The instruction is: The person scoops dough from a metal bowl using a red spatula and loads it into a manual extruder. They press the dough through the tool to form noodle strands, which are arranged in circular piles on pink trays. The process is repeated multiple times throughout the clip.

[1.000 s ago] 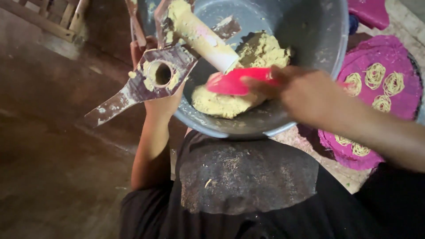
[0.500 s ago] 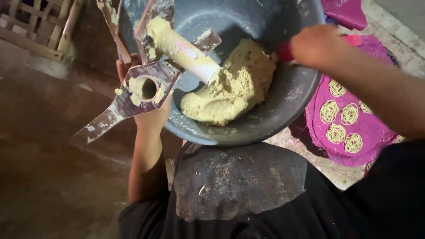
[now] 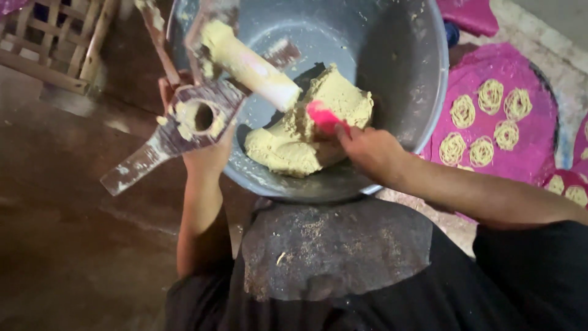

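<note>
**A:** Head view, looking straight down. The left hand (image 3: pixel 208 156) is wrapped around a wooden press (image 3: pixel 199 116), held up at the rim of the grey bowl (image 3: pixel 422 79). Fingers are curled under the frame, gripping it, though most of them are hidden behind the wood.

**B:** And the round hole in that press?

**A:** Smeared with yellow dough around its edge, and it looks hollow inside, so I judge it is not loaded at this point. The pale plunger (image 3: pixel 251 64) sticks out over the bowl, its far end caked with dough.

**B:** Where's the right hand (image 3: pixel 367 150)?

**A:** Down inside the bowl, fingers closed around a pink scraper (image 3: pixel 324 116), its tip pushed into the dough lump (image 3: pixel 306 132). The lump sits at the bottom of the bowl, toward the near wall, and it is a sizeable mound.

**B:** So how far along are we?

**A:** Partway, I'd say. On the right, a magenta round mat (image 3: pixel 527 153) carries six coiled noodle spirals (image 3: pixel 490 95), well apart from the bowl. A second mat edge (image 3: pixel 572 190) shows a couple more coils. Those are done.

**B:** And left to do?

**A:** Plenty of dough remains in the bowl, and that first mat has bare space near its lower edge.
</note>
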{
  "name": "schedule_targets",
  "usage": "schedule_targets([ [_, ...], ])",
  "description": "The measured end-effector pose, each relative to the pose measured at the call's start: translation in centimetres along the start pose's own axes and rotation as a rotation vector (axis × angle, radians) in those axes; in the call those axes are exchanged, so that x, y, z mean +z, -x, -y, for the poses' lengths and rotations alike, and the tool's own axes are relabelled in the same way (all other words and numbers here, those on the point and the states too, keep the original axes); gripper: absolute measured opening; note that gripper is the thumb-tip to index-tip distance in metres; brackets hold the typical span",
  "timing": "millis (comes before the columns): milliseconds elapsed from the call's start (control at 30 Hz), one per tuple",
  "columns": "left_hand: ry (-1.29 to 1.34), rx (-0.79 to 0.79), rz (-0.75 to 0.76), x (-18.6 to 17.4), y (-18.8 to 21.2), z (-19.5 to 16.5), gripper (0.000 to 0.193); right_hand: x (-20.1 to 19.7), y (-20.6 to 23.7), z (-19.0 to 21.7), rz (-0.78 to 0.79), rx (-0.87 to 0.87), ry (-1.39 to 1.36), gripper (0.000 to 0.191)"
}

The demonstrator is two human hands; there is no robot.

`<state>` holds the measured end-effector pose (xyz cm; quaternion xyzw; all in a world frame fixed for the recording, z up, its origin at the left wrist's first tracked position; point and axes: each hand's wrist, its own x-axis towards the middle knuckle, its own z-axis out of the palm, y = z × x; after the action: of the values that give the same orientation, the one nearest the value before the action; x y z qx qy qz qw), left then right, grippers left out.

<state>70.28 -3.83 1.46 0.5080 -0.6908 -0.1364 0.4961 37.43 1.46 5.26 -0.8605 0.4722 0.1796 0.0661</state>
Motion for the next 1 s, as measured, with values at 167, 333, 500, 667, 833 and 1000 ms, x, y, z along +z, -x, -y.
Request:
schedule_targets([
  [167,-0.072,0.051,0.052,0.6,-0.1,1.6,0.043,-6.7,3.2,-0.8,-0.008,-0.076,-0.225,0.044],
  [333,-0.012,-0.034,0.063,1.2,0.1,1.2,0.04,-8.4,1.3,1.6,0.308,0.2,-0.207,0.042],
  [500,0.01,-0.109,0.079,2.4,-0.4,0.6,0.035,-5.1,-0.6,-5.9,0.485,0.136,-0.581,0.046],
  [667,0.064,-0.111,0.083,2.6,-1.0,0.3,0.033,-6.1,-5.3,-14.3,0.197,0.333,-0.189,0.037],
  [833,-0.021,-0.012,0.04,2.3,-1.5,0.0,0.031,-2.5,-7.4,-6.8,0.334,0.278,-0.182,0.049],
  [1000,-0.058,0.035,0.067,1.7,-1.6,0.2,0.03,-0.1,-1.6,0.2,0.192,0.131,-0.493,0.051],
])
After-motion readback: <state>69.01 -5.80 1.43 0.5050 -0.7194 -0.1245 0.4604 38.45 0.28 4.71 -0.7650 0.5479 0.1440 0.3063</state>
